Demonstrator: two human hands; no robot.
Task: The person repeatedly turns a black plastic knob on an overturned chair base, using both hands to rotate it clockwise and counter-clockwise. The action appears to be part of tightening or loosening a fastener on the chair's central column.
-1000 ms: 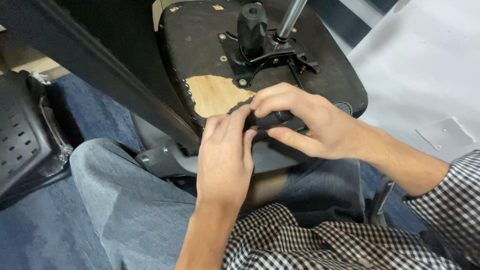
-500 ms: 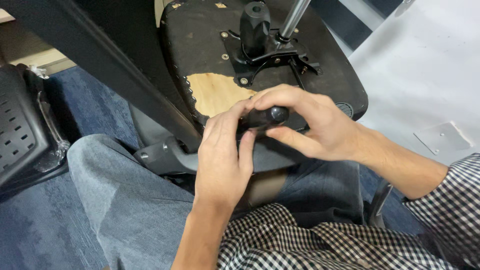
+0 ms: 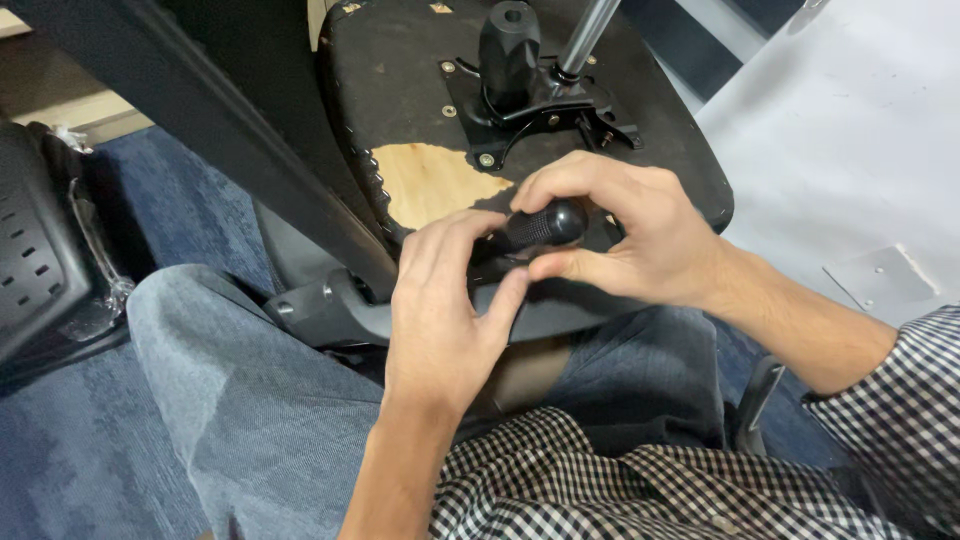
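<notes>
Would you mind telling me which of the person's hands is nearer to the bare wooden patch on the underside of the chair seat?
Left. The left hand lies just below the wooden patch; the right hand is off to its right, gripping the black handle.

- Even, soft indoor light from above; the scene is fairly bright, with no harsh glare.
- The white sheet (image 3: 850,140) at upper right is the brightest area, nearly washed out.
- Deep shadow sits under the upturned black chair seat (image 3: 400,90) and between the hands.
- Focus is sharp at centre; the edges look slightly stretched.
</notes>
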